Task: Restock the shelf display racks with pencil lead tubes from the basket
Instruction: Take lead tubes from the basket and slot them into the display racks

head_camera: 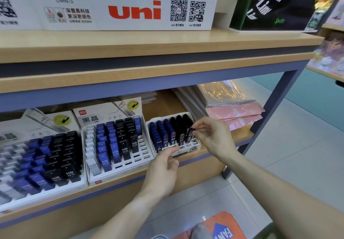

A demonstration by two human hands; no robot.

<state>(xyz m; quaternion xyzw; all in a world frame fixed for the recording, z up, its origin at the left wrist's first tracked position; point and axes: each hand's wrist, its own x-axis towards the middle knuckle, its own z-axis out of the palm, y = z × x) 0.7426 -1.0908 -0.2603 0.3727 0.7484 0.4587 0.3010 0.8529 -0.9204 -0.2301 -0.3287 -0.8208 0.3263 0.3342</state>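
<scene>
A small white display rack (197,146) on the lower shelf holds rows of blue and black pencil lead tubes. My right hand (214,136) pinches a black lead tube (190,134) by its top, at the rack's right-hand row. The tube stands upright, its lower end in or just above a slot. My left hand (163,171) reaches to the rack's front edge, fingers extended and touching it. Two bigger racks of HB 0.5 tubes, one in the middle (119,145) and one at the left (37,160), stand to the left. The basket is not in view.
The wooden lower shelf (214,156) ends just right of the small rack at a blue metal post (270,112). Pink plastic-wrapped packs (234,112) lie behind and to the right. A white uni box (130,11) sits on the upper shelf. An orange item (219,227) lies on the floor below.
</scene>
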